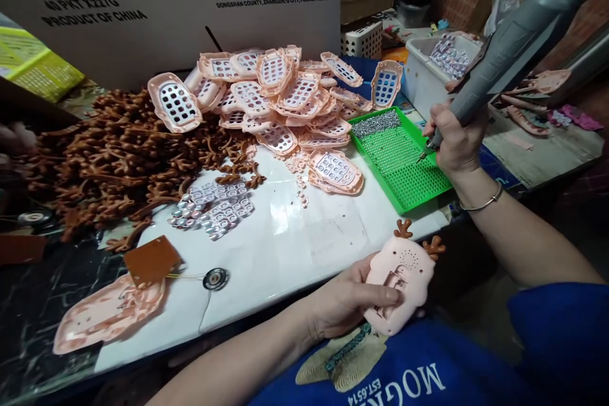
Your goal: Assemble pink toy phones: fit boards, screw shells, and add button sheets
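My left hand [345,297] grips a pink plastic toy phone [410,269] with brown antlers, its back facing up and my thumb over the open battery recess. Wrapped around a grey electric screwdriver [504,54] is my right hand [459,136]. The screwdriver's tip points down over a green perforated tray [404,206], where a heap of small silver screws [378,122] lies at the far end. The tip looks close to the tray floor; whether it touches a screw I cannot make out.
Pink shell halves [285,89] are piled at the back centre, brown antler pieces [118,146] at the left. Silver keypad pieces [214,206] lie mid-table. An open shell [109,317] with a brown circuit board [152,260] and wired speaker [216,278] sits front left. A white bin [419,70] stands back right.
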Demonstrator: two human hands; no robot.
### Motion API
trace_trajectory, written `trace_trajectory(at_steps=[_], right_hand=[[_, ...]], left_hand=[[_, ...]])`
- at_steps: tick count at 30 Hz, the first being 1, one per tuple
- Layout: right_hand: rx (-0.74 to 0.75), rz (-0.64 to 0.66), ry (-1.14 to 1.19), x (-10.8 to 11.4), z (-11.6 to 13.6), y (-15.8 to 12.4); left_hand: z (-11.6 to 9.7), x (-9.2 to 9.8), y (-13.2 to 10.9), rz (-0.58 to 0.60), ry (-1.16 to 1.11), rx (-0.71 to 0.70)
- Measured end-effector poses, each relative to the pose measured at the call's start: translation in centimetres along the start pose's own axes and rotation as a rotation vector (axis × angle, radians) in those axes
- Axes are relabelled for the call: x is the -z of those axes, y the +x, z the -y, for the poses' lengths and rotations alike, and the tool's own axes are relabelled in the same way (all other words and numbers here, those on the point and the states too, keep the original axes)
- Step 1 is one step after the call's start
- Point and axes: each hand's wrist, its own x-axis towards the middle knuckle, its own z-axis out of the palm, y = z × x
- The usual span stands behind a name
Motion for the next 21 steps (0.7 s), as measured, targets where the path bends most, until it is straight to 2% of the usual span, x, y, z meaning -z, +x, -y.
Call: trace_trajectory(at_steps=[3,10,13,16,19,21], right_hand=[[0.027,0.006,-0.003,-0.1,-0.7,-0.1],[0.049,-0.024,-0.027,0.1,-1.8,0.0],[0.037,-0.018,0.005,0.2,-1.2,0.2],[-0.005,0.005,0.074,-0.6,1.4,0.2],[-0.005,0.031,0.257,-2.3,5.8,-0.9],[-0.098,0.126,0.370,-3.5,8.9,-2.4]], left_hand=[[-0.4,0.2,0.4,0.017,-0.026,-0.074],[-2.6,0.7,0.3,-0.126,-0.036,-0.436],[-3.5,0.6,0.2,-0.203,-0.077,-0.544],[-4.1,0.4,0.5,-0.271,-0.112,-0.633],[-4.5,0.3,0.9,-0.322,-0.155,-0.689],[-4.7,0.2,1.2,-0.336,-0.177,-0.714]])
